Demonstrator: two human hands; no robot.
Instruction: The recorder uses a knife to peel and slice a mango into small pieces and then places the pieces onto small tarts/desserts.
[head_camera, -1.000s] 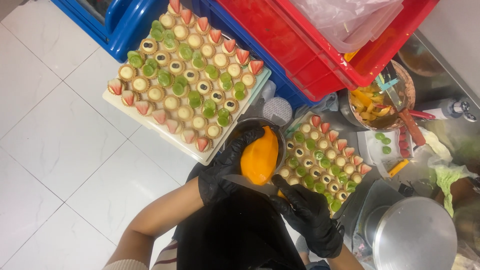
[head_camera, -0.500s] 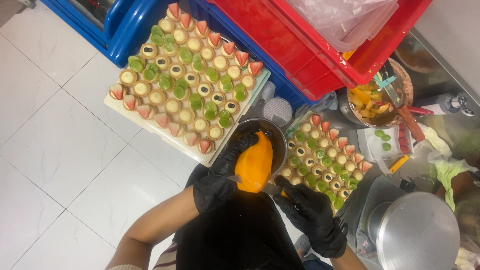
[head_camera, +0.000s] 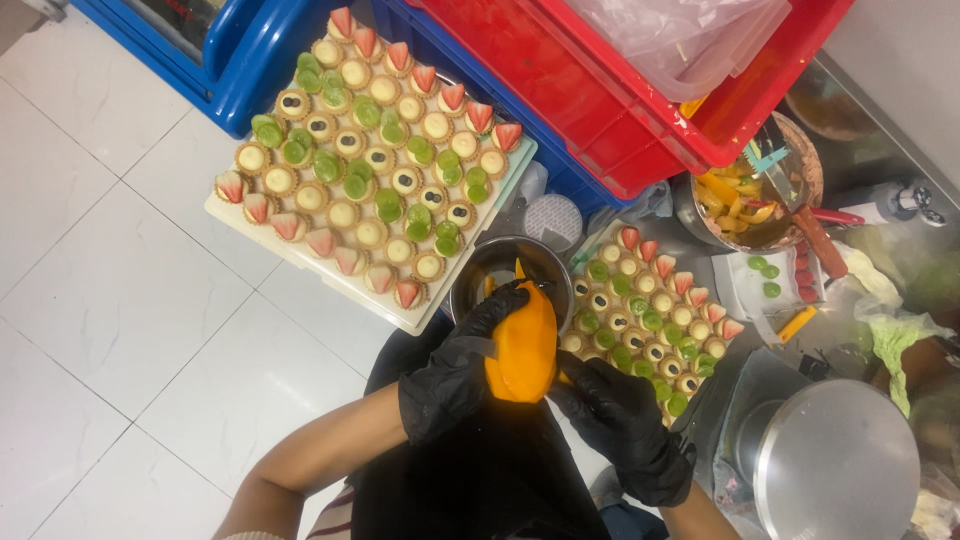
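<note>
- Orange and peeled, the mango sits at the lower middle of the frame, held upright over a small metal bowl.
- Left hand, in a black glove, is wrapped round the mango's left side, its fingers curled over the top end of the fruit.
- Right hand, also black-gloved, is closed against the mango's lower right side; whether it grips a tool too cannot be told.
- Above and left of the bowl, a white tray carries rows of small tarts topped with strawberry, green fruit and dark fruit.
- Right of the mango, a second tray of tarts lies tilted on the surface.
- At the upper right, a round bowl holds cut yellow fruit pieces, below a red crate.
- Blue crates stand at the upper left, on the white tiled floor.
- A round metal lid lies at the lower right.
</note>
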